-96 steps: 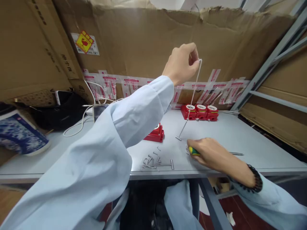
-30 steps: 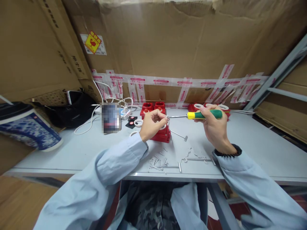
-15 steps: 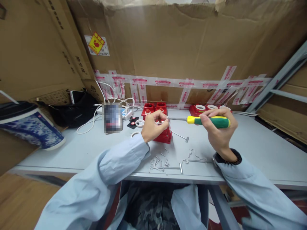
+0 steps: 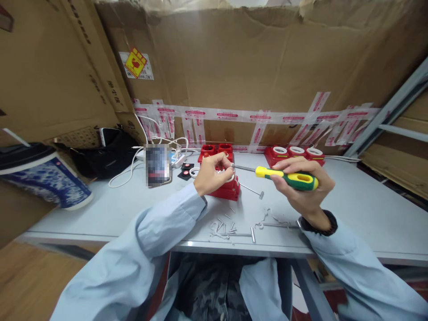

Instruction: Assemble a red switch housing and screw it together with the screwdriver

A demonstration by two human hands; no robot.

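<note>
My right hand (image 4: pixel 314 191) is wrapped round the green and yellow handle of a screwdriver (image 4: pixel 264 172), whose shaft points left. At the shaft's tip, the thumb and forefinger of my left hand (image 4: pixel 211 174) are pinched together; whatever lies between them is too small to make out. Just under that hand stands a red box-like unit (image 4: pixel 227 192), partly covered by the fingers. A T-shaped metal rod (image 4: pixel 252 191) leans out to its right. Several small screws (image 4: pixel 230 228) are scattered nearer the table edge, by another T-shaped rod (image 4: pixel 253 235).
Red units with white rings (image 4: pixel 297 154) stand at the back right, others (image 4: pixel 225 149) behind my left hand. A phone (image 4: pixel 158 166), white cables (image 4: pixel 125 180), a black bag (image 4: pixel 100 156) and a blue-white cup (image 4: pixel 50 178) occupy the left. Cardboard (image 4: pixel 234 67) walls the back.
The screwdriver's handle has turned in my right hand, showing more yellow, and now tilts down to the right. My left hand stays pinched at the tip, barely moved.
</note>
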